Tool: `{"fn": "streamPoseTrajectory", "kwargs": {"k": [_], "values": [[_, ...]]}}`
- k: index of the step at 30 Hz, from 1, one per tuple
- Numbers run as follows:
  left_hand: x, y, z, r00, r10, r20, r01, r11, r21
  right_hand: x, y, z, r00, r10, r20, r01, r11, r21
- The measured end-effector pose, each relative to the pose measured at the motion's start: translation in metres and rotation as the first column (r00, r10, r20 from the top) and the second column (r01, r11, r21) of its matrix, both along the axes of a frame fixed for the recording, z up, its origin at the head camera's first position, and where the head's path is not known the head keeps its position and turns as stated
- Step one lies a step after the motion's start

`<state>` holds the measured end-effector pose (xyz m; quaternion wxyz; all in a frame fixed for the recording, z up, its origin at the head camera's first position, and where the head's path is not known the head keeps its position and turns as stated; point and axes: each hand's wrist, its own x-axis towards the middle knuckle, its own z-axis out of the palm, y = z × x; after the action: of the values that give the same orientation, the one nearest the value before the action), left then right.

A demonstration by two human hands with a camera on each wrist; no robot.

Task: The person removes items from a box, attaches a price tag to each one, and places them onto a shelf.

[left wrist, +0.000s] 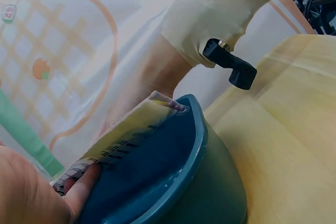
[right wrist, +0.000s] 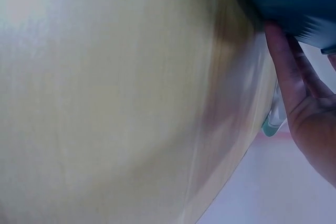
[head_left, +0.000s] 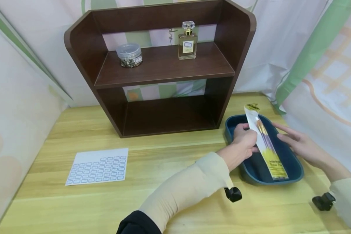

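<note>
My left hand (head_left: 243, 143) grips the left edge of a flat packet of paintbrushes (head_left: 266, 143), with purple handles and a yellow printed lower end. The packet slants over a dark blue basin (head_left: 295, 165), its top end reaching past the far rim. In the left wrist view, the thumb of the left hand (left wrist: 31, 192) lies against the printed side of the packet (left wrist: 126, 129). At the basin's right side, my right hand (head_left: 305, 146) touches the rim with extended fingers. From the right wrist, the hand (right wrist: 310, 108) has fingertips against the basin's outer wall (right wrist: 299, 3).
A dark brown two-tier shelf (head_left: 163, 70) stands at the back. On its upper board are a lidded clear jar (head_left: 129, 55) and a perfume bottle (head_left: 188, 42). A sheet of labels (head_left: 97, 166) lies on the wooden table (head_left: 152, 169) at left.
</note>
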<state>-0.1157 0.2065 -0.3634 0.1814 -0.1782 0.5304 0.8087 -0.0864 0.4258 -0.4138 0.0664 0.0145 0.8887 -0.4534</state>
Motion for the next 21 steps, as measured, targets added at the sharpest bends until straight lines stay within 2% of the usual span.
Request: {"fn": "streamPoseTrajectory", "kwargs": {"k": [8, 21], "values": [[0.005, -0.017, 0.008, 0.998, -0.049, -0.025, 0.05, 0.998, 0.024, 0.0, 0.0, 0.001, 1.0, -0.005, 0.015, 0.005, 1.0, -0.005], [0.024, -0.056, 0.018, 0.989, -0.131, -0.066, 0.133, 0.991, 0.027, 0.002, 0.001, 0.0, 0.999, 0.028, -0.015, -0.028, 0.999, 0.039]]}}
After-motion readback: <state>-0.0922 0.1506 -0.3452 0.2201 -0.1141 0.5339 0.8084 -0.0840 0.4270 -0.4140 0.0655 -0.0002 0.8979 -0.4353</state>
